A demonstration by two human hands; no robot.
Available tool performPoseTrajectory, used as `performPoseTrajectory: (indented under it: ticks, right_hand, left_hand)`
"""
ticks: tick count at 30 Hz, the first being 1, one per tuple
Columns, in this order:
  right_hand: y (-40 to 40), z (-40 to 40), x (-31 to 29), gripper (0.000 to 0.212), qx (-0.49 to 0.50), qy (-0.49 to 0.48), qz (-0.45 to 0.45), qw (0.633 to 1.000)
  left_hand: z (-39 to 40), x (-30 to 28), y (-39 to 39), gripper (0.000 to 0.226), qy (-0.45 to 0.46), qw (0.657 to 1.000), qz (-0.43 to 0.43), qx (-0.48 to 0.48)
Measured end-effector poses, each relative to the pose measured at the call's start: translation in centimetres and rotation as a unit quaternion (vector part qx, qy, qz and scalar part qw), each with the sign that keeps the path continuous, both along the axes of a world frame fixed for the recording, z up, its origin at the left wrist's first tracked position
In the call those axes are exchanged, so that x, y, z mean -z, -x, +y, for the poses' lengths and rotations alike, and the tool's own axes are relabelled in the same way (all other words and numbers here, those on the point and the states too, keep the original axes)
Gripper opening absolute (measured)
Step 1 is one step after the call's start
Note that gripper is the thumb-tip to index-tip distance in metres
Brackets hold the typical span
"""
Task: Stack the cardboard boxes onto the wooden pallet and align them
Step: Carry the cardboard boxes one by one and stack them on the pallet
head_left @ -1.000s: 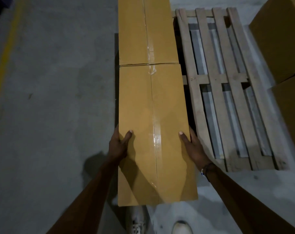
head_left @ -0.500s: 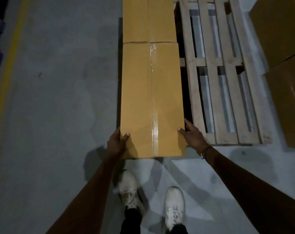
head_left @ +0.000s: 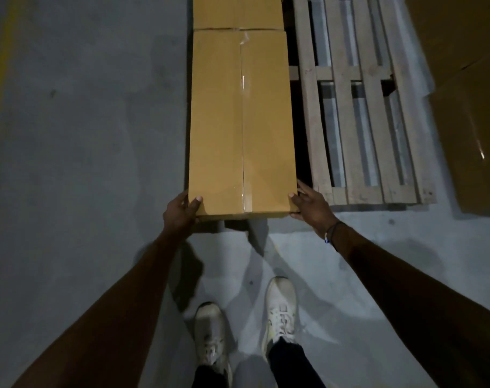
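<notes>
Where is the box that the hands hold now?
In the head view, the near box sits on the wooden pallet's left side, behind it the far box.

Scene was dim, grainy. Grey concrete floor (head_left: 70, 163) was darkest at left, brighter near the worn white sneakers (head_left: 280, 309), which cast several shadows. Clear tape seam (head_left: 243, 79) showed slight glare; edges bowed.

Beside the weathered grey-brown wooden pallet (head_left: 361, 113), the cardboard box (head_left: 241, 121) is showing plain tan, clear tape glinting along it; white shoes (head_left: 281, 306) are standing on grey floor (head_left: 84, 163).
</notes>
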State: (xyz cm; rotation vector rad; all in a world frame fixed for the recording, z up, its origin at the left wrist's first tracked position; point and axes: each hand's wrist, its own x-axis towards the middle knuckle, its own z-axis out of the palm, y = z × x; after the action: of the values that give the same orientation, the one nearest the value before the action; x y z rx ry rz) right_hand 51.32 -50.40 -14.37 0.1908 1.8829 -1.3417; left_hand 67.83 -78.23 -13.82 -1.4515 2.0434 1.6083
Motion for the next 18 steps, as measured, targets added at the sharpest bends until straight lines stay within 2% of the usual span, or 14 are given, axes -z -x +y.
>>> performPoseTrajectory:
  ticks: [9, 18]
  right_hand:
    - [1.6, -0.3, 0.3, 0.059, -0.012, 0.010, 0.018, 1.000]
    - [2.0, -0.3, 0.3, 0.062, -0.033, -0.030, 0.045, 0.998]
  left_hand:
    - [-0.7, 0.3, 1.8, 0.057, -0.018, 0.998, 0.008, -0.063]
    - [-0.7, -0.3, 1.7, 0.057, -0.008, 0.999, -0.006, -0.035]
